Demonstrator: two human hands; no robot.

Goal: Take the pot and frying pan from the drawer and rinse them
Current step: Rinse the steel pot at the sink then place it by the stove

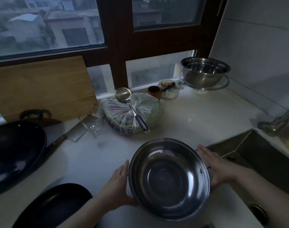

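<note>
A shiny steel pot [168, 178] is held over the white counter just left of the sink, its inside bare and facing me. My left hand [119, 183] holds its left side, fingers along the rim and the thumb under it. My right hand [214, 165] holds the right side over the small handle. A black frying pan [53, 206] lies on the counter at the lower left, beside my left forearm.
The dark sink [259, 158] lies at the right, with a tap [278, 120] behind it. A black wok [14, 152], a cleaver [69, 135], a glass [92, 124], a bagged bundle with a ladle [130, 107] and stacked steel bowls [204, 71] stand around the counter.
</note>
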